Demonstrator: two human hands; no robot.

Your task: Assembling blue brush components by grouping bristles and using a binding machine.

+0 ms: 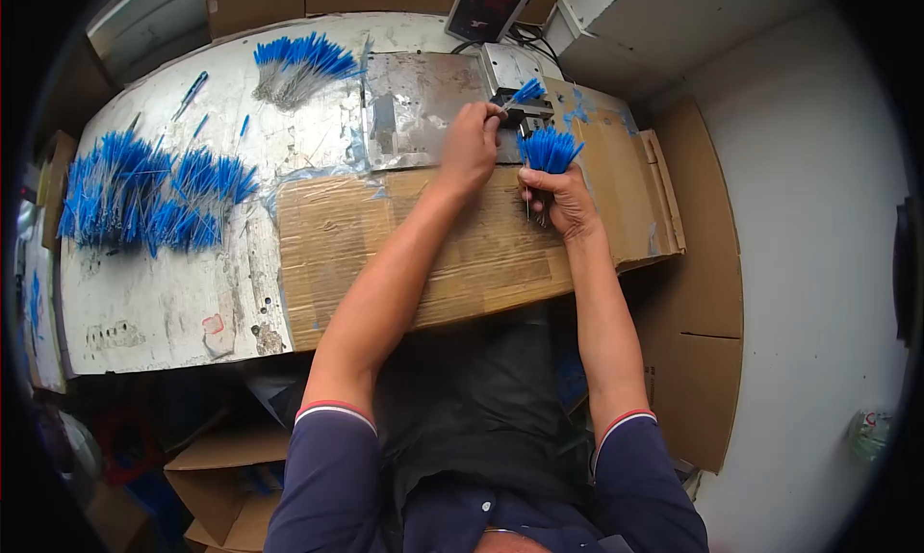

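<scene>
Head view, looking down over my forearms: my left hand [472, 144] is stretched forward across the cardboard sheet [423, 255] that covers the near part of the workbench [164, 303], its fingertips pinched on a single blue-tipped piece [526, 93] that it holds against the small metal fixture [525, 110] at the back of the bench. My right hand [563, 202] sits just beside it, a little nearer to me, clenched around a bundle of blue-tipped pieces [549, 151] whose blue ends fan upward out of my fist while the thin stems hang down below it. The fixture stands on a worn metal plate [414, 110], and behind it a dark display box [486, 9] faces me with a red readout. Well off to my left on the scuffed white benchtop lies a large heap of the same blue-tipped pieces [144, 197], and another smaller fan of them [298, 67] rests near the bench's far edge. A few loose ones [192, 91] lie scattered between those piles. An open cardboard box [226, 486] stands on the floor by my left knee.
</scene>
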